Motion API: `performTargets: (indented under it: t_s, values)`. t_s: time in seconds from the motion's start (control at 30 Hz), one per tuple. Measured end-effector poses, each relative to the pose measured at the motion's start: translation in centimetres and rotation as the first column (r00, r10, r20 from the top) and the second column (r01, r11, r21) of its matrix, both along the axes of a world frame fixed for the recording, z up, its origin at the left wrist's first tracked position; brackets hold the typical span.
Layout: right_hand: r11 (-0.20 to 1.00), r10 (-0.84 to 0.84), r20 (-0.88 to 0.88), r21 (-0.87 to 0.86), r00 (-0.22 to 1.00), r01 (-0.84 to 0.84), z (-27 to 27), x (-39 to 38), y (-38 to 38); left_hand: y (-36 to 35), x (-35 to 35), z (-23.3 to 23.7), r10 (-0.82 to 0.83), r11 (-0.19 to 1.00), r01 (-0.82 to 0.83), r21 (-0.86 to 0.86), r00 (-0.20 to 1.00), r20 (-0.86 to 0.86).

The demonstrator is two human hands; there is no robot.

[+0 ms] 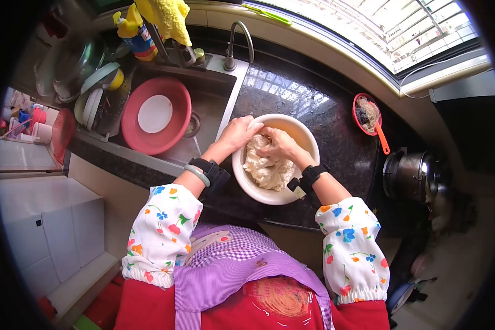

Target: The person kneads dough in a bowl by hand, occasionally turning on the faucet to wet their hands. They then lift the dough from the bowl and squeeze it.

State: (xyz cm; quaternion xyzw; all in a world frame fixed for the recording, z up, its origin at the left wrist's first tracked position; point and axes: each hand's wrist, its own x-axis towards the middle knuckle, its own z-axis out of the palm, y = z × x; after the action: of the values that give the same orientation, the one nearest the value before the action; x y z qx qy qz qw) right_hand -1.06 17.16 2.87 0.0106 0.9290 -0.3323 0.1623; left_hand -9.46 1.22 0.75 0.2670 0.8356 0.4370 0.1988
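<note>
A white bowl (309,137) stands on the dark counter to the right of the sink, with a lump of pale, sticky dough (267,169) inside. My left hand (240,133) grips the bowl's left rim, its fingertips reaching over the edge close to the dough. Inside the bowl, my right hand (280,144) has its fingers curled into the top of the dough; the fingertips are partly hidden. Both wrists wear black straps.
Left of the bowl is a sink with a red basin (131,118) holding a white plate (155,114). A faucet (231,60) rises behind. A red strainer (363,124) lies to the right, near a metal pot (404,175). Dishes (93,104) crowd the far left.
</note>
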Motion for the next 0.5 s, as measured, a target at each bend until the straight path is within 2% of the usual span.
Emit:
performTargets:
  t_s: [0.03,0.1,0.17,0.2,0.23,0.3,0.33,0.37,0.43,0.5]
  values:
    - [0.995,0.047,0.009,-0.088,0.999,-0.046,1.1,0.2,0.0,0.2,-0.1,-0.2,-0.039,0.999,0.040,0.030,0.999,-0.030]
    - [0.987,0.156,-0.045,-0.028,0.987,-0.157,3.7,1.4,-0.5,0.2,0.3,0.3,0.002,0.997,-0.002,0.071,1.000,0.002]
    - [0.966,0.255,0.076,0.034,0.964,-0.258,7.4,2.6,-0.8,0.0,0.5,1.0,0.018,0.990,-0.038,0.138,0.989,0.144]
    - [0.955,0.297,-0.166,0.038,0.940,-0.295,6.8,4.1,-0.3,0.1,0.4,0.6,0.016,0.994,-0.032,0.105,0.988,0.153]
    - [0.957,0.289,-0.158,0.032,0.944,-0.288,6.9,5.0,-0.9,0.2,0.3,0.0,0.008,0.995,-0.025,0.101,0.987,0.162]
    - [0.969,0.227,-0.130,0.127,0.965,-0.211,7.3,5.9,-2.3,0.5,0.1,-0.8,0.037,0.977,-0.117,0.177,0.915,0.401]
    - [0.972,0.223,-0.260,0.128,0.940,-0.195,6.9,6.0,-3.2,0.6,0.4,-0.2,0.050,0.965,-0.146,0.217,0.917,0.395]
    - [0.970,0.234,-0.319,0.145,0.919,-0.197,5.8,5.5,-3.9,0.7,0.5,-0.1,0.040,0.967,-0.137,0.217,0.916,0.400]
    - [0.980,0.179,-0.370,0.148,0.912,-0.132,4.4,4.4,-5.3,0.3,0.6,0.0,0.031,0.934,-0.215,0.287,0.845,0.533]
    - [0.979,0.158,-0.332,0.173,0.930,-0.105,2.2,2.6,-5.3,0.5,0.9,0.2,0.062,0.906,-0.266,0.330,0.853,0.518]
